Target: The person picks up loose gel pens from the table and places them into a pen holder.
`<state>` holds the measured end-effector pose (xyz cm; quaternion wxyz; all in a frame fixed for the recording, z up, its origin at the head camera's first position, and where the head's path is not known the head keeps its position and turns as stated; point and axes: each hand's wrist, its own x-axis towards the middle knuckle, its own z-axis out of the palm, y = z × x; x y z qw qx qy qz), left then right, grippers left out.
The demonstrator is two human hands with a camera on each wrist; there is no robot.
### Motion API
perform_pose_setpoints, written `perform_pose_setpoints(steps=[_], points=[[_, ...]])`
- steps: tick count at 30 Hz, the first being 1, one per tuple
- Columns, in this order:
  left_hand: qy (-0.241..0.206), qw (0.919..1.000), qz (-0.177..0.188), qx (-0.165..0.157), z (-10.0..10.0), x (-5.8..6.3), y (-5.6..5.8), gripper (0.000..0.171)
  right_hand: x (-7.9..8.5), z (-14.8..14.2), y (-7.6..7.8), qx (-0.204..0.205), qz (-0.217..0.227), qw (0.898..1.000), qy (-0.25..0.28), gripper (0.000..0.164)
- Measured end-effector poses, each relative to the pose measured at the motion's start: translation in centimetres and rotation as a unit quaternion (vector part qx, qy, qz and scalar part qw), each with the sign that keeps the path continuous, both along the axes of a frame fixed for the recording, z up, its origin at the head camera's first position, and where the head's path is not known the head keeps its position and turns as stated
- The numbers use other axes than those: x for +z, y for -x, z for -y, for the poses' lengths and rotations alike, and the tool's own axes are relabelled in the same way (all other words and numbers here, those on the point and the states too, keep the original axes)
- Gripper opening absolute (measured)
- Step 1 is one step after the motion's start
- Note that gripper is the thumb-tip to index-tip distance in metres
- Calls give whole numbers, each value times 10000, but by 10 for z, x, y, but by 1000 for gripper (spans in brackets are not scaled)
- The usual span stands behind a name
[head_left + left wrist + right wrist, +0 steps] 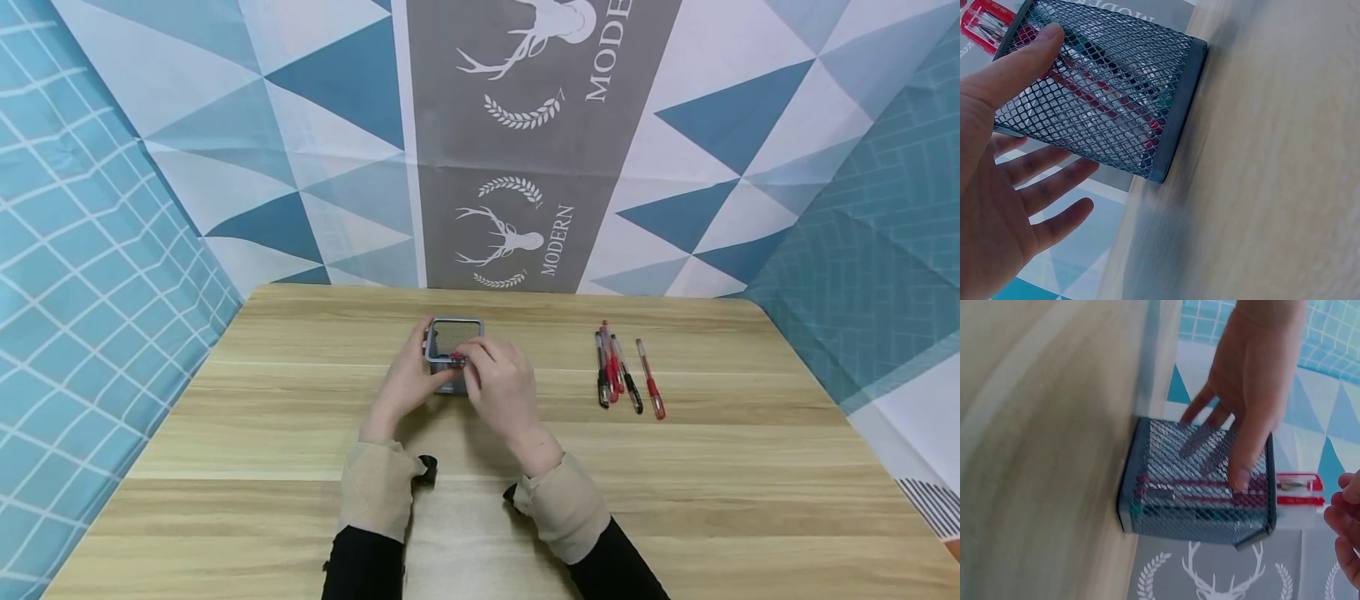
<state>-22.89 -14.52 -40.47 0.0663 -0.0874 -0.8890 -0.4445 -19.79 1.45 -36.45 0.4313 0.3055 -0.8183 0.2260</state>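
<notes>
A dark mesh pen holder (459, 319) stands upright on the table, near its far edge. My left hand (408, 379) holds its left side, the thumb on the mesh front and the other fingers spread along the side. Inside, red pens (1300, 500) lean with their red ends above the rim; something green also shows through the mesh. Close to those ends is my right hand (501, 383), fingers bent. In the right wrist view its fingertips (1337, 519) appear just off the red ends, with no pen visible between them.
Several red and black gel pens (611, 367) lie bunched to the right of the holder. Slightly apart from them lies one red pen (651, 380). Behind the wooden table (247, 433) hangs a patterned cloth (345, 150).
</notes>
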Motion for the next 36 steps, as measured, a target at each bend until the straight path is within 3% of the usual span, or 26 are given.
perform_pose_setpoints(steps=[13,21,36], points=[[5,9998,-198,-11,-1,0,0,97,10,-24,11,-271,4,9973,688,15],[-38,9996,-257,-68,-1,-1,1,95,11,-42,18,-720,19,9918,1054,13],[-28,9998,-198,-81,-1,1,-1,93,2,-73,31,-1520,616,9802,1107,13]])
